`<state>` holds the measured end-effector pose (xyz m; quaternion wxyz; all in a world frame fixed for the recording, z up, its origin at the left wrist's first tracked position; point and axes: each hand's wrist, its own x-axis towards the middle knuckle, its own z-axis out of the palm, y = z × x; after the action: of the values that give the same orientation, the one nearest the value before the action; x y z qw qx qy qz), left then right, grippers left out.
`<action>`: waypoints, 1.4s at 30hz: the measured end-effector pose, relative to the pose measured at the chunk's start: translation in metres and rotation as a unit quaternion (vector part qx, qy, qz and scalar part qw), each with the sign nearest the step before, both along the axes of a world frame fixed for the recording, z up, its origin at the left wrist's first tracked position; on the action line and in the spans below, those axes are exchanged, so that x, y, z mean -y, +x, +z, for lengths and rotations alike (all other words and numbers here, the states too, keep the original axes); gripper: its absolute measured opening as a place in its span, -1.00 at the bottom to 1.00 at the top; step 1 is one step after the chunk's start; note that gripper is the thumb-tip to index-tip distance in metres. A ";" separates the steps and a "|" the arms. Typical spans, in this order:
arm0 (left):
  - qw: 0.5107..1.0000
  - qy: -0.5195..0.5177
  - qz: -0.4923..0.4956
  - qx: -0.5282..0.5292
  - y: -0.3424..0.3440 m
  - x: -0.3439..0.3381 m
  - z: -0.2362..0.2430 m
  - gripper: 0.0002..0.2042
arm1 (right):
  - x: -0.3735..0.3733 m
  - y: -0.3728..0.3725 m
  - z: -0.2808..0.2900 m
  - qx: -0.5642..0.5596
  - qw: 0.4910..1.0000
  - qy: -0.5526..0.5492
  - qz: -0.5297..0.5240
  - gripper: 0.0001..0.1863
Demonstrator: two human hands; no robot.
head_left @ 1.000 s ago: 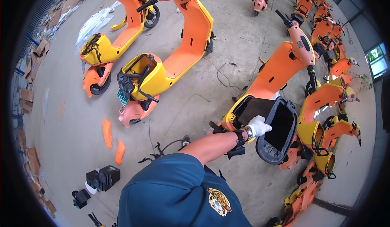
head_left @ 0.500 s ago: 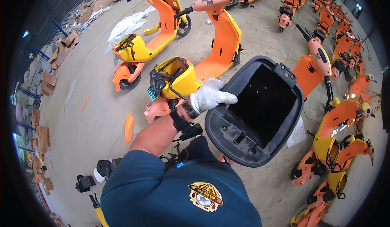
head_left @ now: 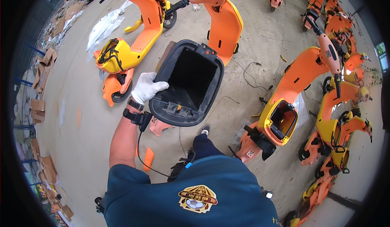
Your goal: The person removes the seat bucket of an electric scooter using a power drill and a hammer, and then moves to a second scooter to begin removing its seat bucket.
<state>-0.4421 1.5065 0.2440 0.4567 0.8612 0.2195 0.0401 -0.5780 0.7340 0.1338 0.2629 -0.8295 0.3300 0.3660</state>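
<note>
My left hand (head_left: 148, 88), in a white glove, grips the left rim of a black plastic storage bucket (head_left: 164, 109). The thumb lies over the rim and the other fingers are behind it. The bucket's deep, dark opening faces me, tilted. It hangs in front of the nearest orange scooter (head_left: 226, 28) and hides that scooter's yellow seat body; whether they touch I cannot tell. My right hand is out of view.
To the right stands an orange and yellow scooter (head_left: 302, 70) with its seat compartment (head_left: 283, 119) open. Another scooter (head_left: 147, 40) is at the far left. Loose cables (head_left: 248, 78) and an orange panel (head_left: 149, 158) lie on the floor. Rows of scooters line the right wall.
My left hand has carried the bucket leftward and up, from beside the right scooter to over the middle scooter's seat body. My view has turned, showing the right scooter's open compartment.
</note>
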 end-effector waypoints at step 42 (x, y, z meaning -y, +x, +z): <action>0.987 0.106 -0.021 -0.122 0.091 -0.101 -0.195 -0.61 | -0.155 -0.060 0.006 -0.025 0.997 0.021 -0.076 -0.51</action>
<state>-0.3509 1.6072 0.0488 0.3328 0.9077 0.2503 -0.0518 -0.6380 0.8893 0.1398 0.2991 -0.7868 0.3907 0.3726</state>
